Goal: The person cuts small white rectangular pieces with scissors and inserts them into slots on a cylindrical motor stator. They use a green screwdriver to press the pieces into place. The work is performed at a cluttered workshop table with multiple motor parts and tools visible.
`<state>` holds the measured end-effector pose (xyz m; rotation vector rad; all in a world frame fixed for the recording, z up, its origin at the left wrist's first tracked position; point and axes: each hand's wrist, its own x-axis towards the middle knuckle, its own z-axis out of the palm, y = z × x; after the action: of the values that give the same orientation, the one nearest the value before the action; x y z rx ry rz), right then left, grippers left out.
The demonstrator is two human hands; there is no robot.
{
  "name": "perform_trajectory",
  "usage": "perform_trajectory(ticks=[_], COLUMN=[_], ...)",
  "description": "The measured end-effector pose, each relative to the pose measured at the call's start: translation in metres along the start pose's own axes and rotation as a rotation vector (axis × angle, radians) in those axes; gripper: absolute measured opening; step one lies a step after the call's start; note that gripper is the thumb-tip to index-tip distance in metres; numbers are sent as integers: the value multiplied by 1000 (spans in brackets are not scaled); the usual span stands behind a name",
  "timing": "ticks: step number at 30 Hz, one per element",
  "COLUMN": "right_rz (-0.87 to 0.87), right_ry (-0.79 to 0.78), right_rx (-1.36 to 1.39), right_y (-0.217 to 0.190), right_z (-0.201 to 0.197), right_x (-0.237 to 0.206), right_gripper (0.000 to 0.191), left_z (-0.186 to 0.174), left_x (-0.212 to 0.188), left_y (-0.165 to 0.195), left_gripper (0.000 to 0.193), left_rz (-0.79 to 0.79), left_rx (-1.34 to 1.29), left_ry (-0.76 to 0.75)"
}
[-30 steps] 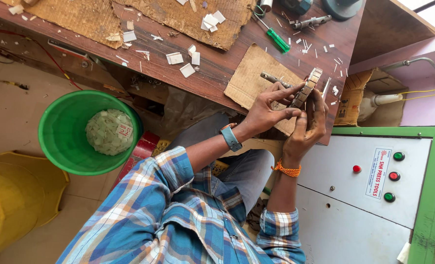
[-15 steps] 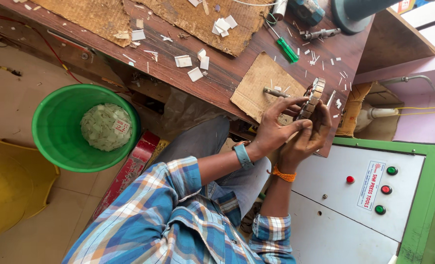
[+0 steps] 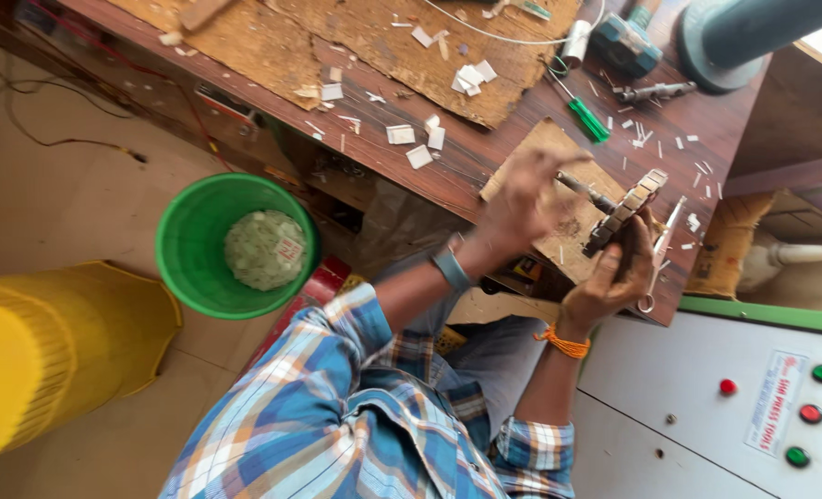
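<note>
1. Counting hands first: two, both the person's own, both raised over the front edge of the wooden bench [image 3: 485, 176].
2. Right hand [image 3: 614, 277] is wrapped around one round, ribbed metal part [image 3: 625, 211], sort of a slotted ring with pale strips in it, held tilted just above the bench edge. Orange thread band on that wrist.
3. Left hand [image 3: 526, 199] is blurred, fingers curled over a brown cardboard piece [image 3: 559, 185]; can't tell whether it's actually gripping anything. One thin metal tool [image 3: 585, 192] pokes out between this hand and the ribbed part, touching the part. Blue-grey wristband on that wrist.
4. One green-handled screwdriver [image 3: 586, 118] lies on the bench, just beyond the cardboard.
5. Little white paper slips [image 3: 402, 135] are scattered all over the bench, too many to count properly; about three sit close together near the front edge.
6. One green bucket [image 3: 185, 249] on the floor to the side, filled with pale scraps.
7. One yellow plastic stool [image 3: 51, 351] next to the bucket.
8. One control panel [image 3: 688, 416] at the side with three round buttons in a row, two green and one red, plus one small red light.
</note>
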<state>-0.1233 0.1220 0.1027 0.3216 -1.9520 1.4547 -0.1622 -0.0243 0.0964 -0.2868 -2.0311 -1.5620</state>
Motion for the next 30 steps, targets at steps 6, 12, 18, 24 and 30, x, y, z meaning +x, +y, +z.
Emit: perform_trajectory(ticks=[6, 12, 18, 24, 30], right_rz=[106, 72, 31, -51, 241], right_ry=[-47, 34, 12, 198, 131], right_rx=[94, 157, 131, 49, 368], right_y=[-7, -4, 0, 0, -35], right_z=[-35, -50, -67, -70, -64], right_x=[-5, -18, -32, -42, -60], right_gripper=[35, 29, 27, 19, 21], left_z=[-81, -79, -69, -64, -42], left_x=[93, 104, 95, 53, -50], left_y=[-50, -13, 0, 2, 24], left_gripper=[24, 40, 20, 16, 27], left_rz=[-10, -212, -139, -81, -136], left_rx=[674, 932, 548, -173, -166], left_ry=[-23, -249, -250, -333, -433])
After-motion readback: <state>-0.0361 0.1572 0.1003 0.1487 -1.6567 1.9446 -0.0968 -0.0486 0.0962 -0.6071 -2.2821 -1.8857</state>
